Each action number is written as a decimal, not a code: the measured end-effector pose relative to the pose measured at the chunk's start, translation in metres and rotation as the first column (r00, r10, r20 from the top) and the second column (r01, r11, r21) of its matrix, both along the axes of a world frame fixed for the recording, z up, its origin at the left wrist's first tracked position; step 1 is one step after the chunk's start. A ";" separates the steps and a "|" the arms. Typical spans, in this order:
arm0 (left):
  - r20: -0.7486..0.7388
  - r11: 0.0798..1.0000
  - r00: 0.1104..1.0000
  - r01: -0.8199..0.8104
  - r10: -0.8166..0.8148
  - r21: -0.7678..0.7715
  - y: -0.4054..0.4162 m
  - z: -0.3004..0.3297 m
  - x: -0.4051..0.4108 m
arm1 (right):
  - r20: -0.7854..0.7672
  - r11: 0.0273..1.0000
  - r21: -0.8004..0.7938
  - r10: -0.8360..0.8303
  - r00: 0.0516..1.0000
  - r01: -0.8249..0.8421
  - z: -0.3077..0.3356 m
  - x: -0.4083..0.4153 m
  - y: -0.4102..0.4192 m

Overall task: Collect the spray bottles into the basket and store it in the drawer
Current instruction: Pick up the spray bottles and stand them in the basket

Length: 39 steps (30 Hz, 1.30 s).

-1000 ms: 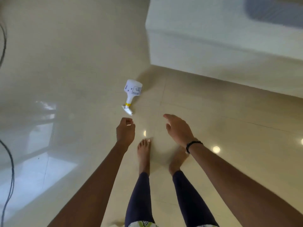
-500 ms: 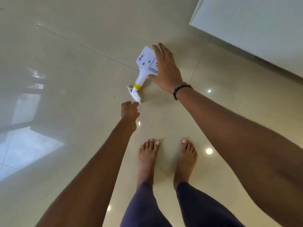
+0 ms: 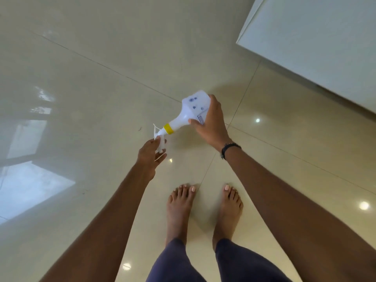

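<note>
Head view: the person stands barefoot on a glossy cream tiled floor, both arms extended forward and down. The right hand grips the body of a white spray bottle, fingers wrapped over its far side and thumb pressed against the near face beside a printed label. The bottle is held above the floor, tilted, with its base pointing up and away and its neck angled down toward the left. A yellow collar rings the neck just above the white trigger head. The left hand has its fingers curled around the trigger head, holding it from below. A dark beaded bracelet sits on the right wrist. Both feet are planted on the tiles, below the hands, with dark leggings covering the lower legs. A white cabinet occupies the upper right corner. Small round light reflections dot the tiles at right.
</note>
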<state>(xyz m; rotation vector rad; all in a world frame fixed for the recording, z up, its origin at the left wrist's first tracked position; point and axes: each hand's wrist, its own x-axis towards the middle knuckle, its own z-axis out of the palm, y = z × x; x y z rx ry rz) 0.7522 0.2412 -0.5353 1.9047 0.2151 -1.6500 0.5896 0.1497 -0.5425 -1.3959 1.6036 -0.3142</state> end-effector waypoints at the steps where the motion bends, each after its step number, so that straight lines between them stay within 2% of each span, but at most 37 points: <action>1: 0.003 0.999 1.000 0.021 -0.021 -0.024 0.002 0.012 0.000 | 0.006 0.998 0.025 -0.050 0.999 0.049 0.009 -0.004 0.008; 7: 0.066 0.988 0.997 0.041 -0.032 -0.146 -0.009 0.115 -0.011 | 0.055 0.967 0.053 -0.251 0.966 0.248 0.095 -0.023 0.030; 10: 0.161 0.948 0.978 0.170 -0.129 -0.268 -0.026 0.184 -0.019 | 0.076 0.932 0.076 -0.360 0.930 0.355 0.154 -0.035 0.030; 14: 0.337 0.802 0.897 0.416 -0.285 -0.429 -0.059 0.283 -0.032 | 0.132 0.879 0.104 -0.475 0.870 0.465 0.239 -0.056 0.028; 18: 0.496 0.610 0.778 0.619 -0.387 -0.495 -0.096 0.374 -0.059 | 0.276 0.810 0.181 -0.586 0.762 0.557 0.317 -0.083 0.021; 23: 0.608 0.427 0.696 0.716 -0.381 -0.552 -0.145 0.466 -0.120 | 0.473 0.752 0.244 -0.643 0.602 0.612 0.399 -0.129 -0.001; 28: 0.643 0.263 0.689 0.723 -0.333 -0.639 -0.178 0.525 -0.197 | 0.575 0.731 0.271 -0.645 0.503 0.626 0.452 -0.181 -0.030; 31: 0.723 0.109 0.610 0.783 -0.323 -0.612 -0.192 0.547 -0.250 | 0.615 0.742 0.242 -0.615 0.493 0.625 0.476 -0.228 -0.046; 33: 0.737 0.038 0.587 0.790 -0.337 -0.612 -0.201 0.554 -0.280 | 0.636 0.761 0.220 -0.586 0.502 0.610 0.486 -0.258 -0.053; 35: 0.715 0.002 0.575 0.780 -0.396 -0.626 -0.210 0.552 -0.308 | 0.645 0.791 0.185 -0.545 0.535 0.583 0.492 -0.287 -0.058; 39: 0.754 -0.120 0.471 0.808 -0.458 -0.577 -0.222 0.539 -0.368 | 0.596 0.817 0.046 -0.484 0.641 0.575 0.496 -0.343 -0.068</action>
